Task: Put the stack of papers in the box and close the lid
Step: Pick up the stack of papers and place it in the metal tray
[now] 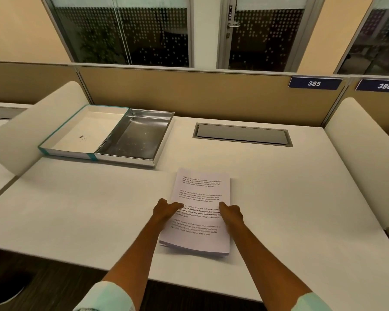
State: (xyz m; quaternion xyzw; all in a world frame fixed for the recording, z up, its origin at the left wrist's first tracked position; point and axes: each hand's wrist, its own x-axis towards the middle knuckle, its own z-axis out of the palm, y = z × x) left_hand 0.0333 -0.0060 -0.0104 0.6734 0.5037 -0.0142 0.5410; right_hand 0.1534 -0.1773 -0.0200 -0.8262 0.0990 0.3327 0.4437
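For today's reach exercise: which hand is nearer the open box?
Left. The left hand grips the papers' left edge, on the box's side; the right hand grips the far edge.

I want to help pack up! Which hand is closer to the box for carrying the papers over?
Probably the left hand. It grips the left edge of the stack of papers, and the open box sits far left on the desk. The right hand holds the opposite edge, so both will likely lift together.

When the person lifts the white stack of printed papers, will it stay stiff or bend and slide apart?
The white stack of printed papers is loose sheets with no visible clip, so it will probably sag. Its near left corner already looks fanned, so sheets may slip. The left hand and right hand at both sides should help.
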